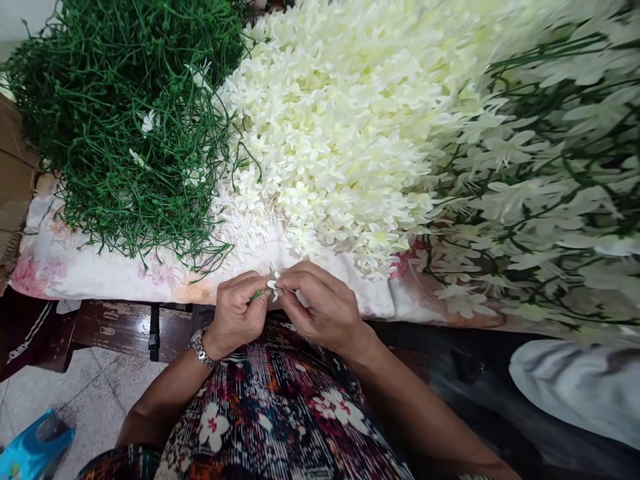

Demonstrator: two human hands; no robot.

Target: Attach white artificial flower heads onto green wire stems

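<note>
Head view: both hands meet at the front edge of a bench under a flower-printed cloth (115, 280), just above the person's lap. The left hand (239, 312), a metal watch (201, 348) on its wrist, pinches a short green stem (257, 295) between thumb and forefinger, its other fingers curled in. The right hand (323, 305) has its fingertips closed on a small white flower piece (273, 287) — it sits between the two hands, at the stem's tip, though whether the two are joined is too small to tell. Beyond them lie a tangled heap of green stems (125, 127) on the left, a broad pile of creamy flowers (345, 133) in the middle, and thin white strands (250, 230) between — with stemmed blossoms (515, 193), partly blurred, on the right.
</note>
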